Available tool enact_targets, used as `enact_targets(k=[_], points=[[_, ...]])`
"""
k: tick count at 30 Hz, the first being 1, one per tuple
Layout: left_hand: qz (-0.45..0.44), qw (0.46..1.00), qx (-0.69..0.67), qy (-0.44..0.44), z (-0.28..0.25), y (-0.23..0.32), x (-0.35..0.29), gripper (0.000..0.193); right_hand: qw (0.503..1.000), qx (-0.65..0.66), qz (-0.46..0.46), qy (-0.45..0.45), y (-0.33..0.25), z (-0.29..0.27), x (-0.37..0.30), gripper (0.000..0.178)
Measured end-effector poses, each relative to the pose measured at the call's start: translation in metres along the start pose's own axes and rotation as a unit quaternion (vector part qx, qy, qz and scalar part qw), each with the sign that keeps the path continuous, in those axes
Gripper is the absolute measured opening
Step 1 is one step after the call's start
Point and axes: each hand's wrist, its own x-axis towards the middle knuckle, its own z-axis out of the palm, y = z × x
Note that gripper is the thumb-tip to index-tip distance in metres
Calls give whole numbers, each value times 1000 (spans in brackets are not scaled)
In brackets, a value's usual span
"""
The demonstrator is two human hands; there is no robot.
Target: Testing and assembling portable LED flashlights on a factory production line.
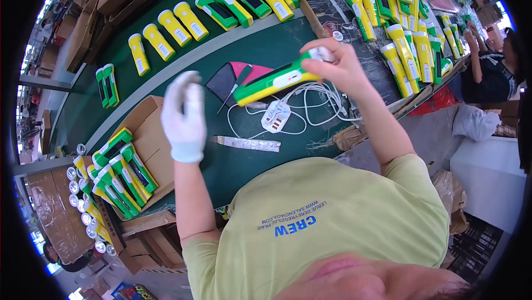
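A green and yellow flashlight (280, 80) is gripped at its white head end by my bare right hand (337, 66), with the fingers closed round it. It is held above the bench, tilted, its other end pointing left and toward me. My left hand (185, 114), in a white glove, is raised to the left of that flashlight, apart from it. Its fingers are stretched up, somewhat blurred, with nothing visible in them. Below the held flashlight lie a white multi-port USB charger (275, 117) with tangled white cables (327, 100), a screwdriver (237, 85) and a strip with a silvery wrap (249, 144).
Finished-looking flashlights (188, 21) lie in a row on the green bench beyond a grey rail. More fill a cardboard tray (160, 159) at left, and many are piled on the cardboard-covered right side (332, 20). Another person (490, 67) is at far right.
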Motion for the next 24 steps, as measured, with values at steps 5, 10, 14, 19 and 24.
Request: enact_targets(k=[5, 10, 14, 19, 24], points=[[229, 939, 180, -181, 60, 59, -14, 56, 999, 27, 0, -36, -15, 33, -21, 34], [-356, 803, -462, -123, 65, -11, 2, 41, 994, 88, -57, -31, 4, 23, -24, 44], [-413, 735, -534, -73, 64, -14, -18, 40, 997, 67, -21, -40, 3, 20, -35, 17], [-387, 757, -520, -77, 66, -6, -31, 39, 951, -192, -220, -107, 6, 62, -41, 14], [-278, 880, -379, -69, 81, -14, -30, 35, 797, -426, -425, -47, 15, 79, -19, 22]])
